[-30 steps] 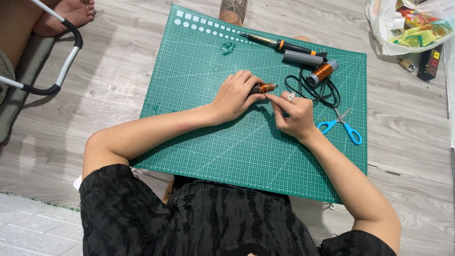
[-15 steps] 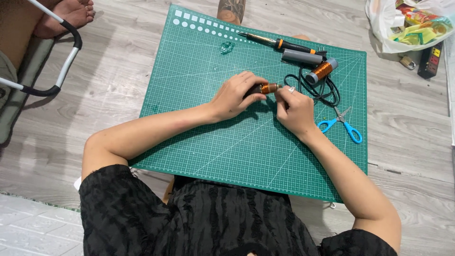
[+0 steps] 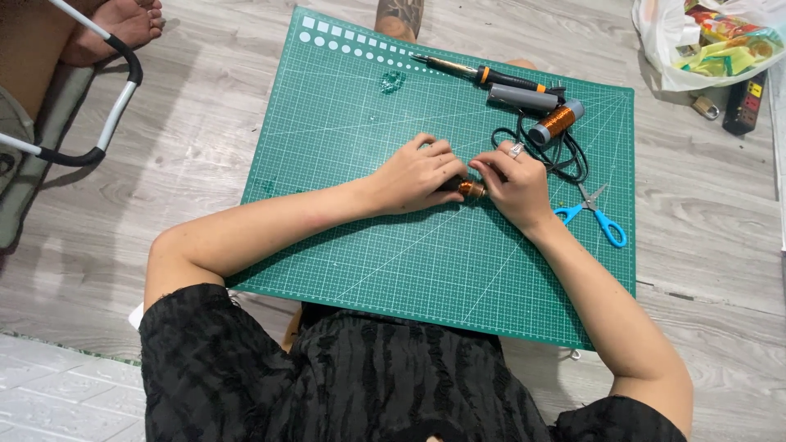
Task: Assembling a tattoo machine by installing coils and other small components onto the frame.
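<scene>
Both hands have shifted slightly down the mat (image 3: 344, 147). Left hand (image 3: 417, 173) and right hand (image 3: 512, 184) pinch the copper coil (image 3: 470, 190) between them, mid-mat; scissors (image 3: 602, 217) unmoved.

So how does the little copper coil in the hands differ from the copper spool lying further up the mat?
The small copper coil is gripped between both hands and mostly hidden; the copper wire spool lies untouched by the black cable. The coil looks shorter and thinner; the spool has grey ends. Both show shiny copper windings and sit over the green cutting mat.
</scene>
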